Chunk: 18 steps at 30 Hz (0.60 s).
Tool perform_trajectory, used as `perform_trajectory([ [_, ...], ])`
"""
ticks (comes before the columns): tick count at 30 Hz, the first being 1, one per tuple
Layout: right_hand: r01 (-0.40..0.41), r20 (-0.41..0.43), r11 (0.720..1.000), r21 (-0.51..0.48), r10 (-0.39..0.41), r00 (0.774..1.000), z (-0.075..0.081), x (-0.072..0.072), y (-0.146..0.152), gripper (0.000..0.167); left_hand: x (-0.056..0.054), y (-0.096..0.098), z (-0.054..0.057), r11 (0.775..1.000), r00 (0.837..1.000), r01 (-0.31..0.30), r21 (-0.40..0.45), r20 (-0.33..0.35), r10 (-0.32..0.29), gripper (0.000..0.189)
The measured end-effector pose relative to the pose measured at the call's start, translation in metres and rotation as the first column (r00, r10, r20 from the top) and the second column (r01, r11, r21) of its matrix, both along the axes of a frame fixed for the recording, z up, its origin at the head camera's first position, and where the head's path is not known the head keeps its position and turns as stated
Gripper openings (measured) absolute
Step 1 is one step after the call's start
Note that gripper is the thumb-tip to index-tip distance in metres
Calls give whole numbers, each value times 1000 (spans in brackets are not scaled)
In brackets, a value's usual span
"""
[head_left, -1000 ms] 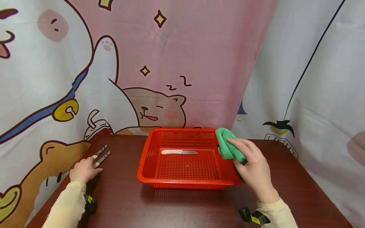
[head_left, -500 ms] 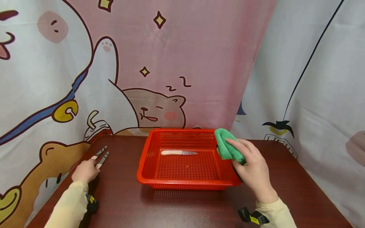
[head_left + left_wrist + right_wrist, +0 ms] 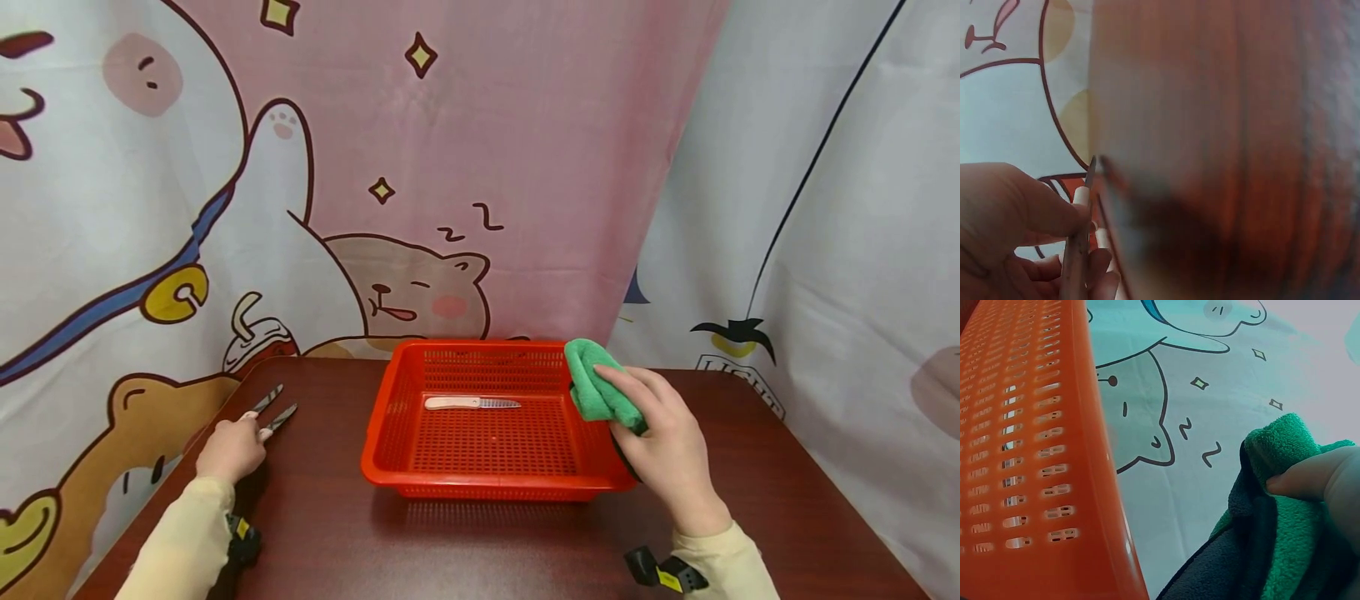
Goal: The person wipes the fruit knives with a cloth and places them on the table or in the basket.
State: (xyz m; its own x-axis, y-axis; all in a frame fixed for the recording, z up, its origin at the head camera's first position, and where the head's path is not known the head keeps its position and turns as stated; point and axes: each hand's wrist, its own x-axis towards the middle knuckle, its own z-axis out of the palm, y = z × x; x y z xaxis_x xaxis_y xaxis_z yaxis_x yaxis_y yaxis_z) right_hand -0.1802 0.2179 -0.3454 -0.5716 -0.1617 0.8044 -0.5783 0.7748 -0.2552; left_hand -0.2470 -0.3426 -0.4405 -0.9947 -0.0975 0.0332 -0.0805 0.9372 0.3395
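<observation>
Near the left edge of the table [image 3: 495, 558], we see the left hand [image 3: 231, 450] grip apparently two slim knives [image 3: 282, 417]; the right hand [image 3: 667, 442] pinches one fluffy cloth [image 3: 597, 385].

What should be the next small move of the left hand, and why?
Probably the left hand should lift its pinched knife slowly toward the red basket: a white-handled knife lies inside with room around it, while the right hand holds the green cloth at the basket's right side.
</observation>
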Motion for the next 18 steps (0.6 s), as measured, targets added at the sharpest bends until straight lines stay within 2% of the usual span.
perform_trajectory([
  [5, -7, -5, 1000, -3, 7, 1000, 1, -1, -1, 79, 2, 9, 13, 999, 996, 33, 39, -79, -29, 18],
  [8, -9, -1, 1000, -1, 9, 1000, 1, -1, -2, 77, 3, 19, 22, 996, 986, 75, 56, -154, -66, 21],
  [12, -15, -2, 1000, -2, 15, 1000, 2, -1, -4, 77, 7, 35, 37, 988, 954, 138, 70, -279, -114, 26],
  [18, -41, -37, 999, -13, 41, 998, 6, -3, -10, 77, 13, 64, 64, 972, 892, 212, 98, -426, -152, 22],
])
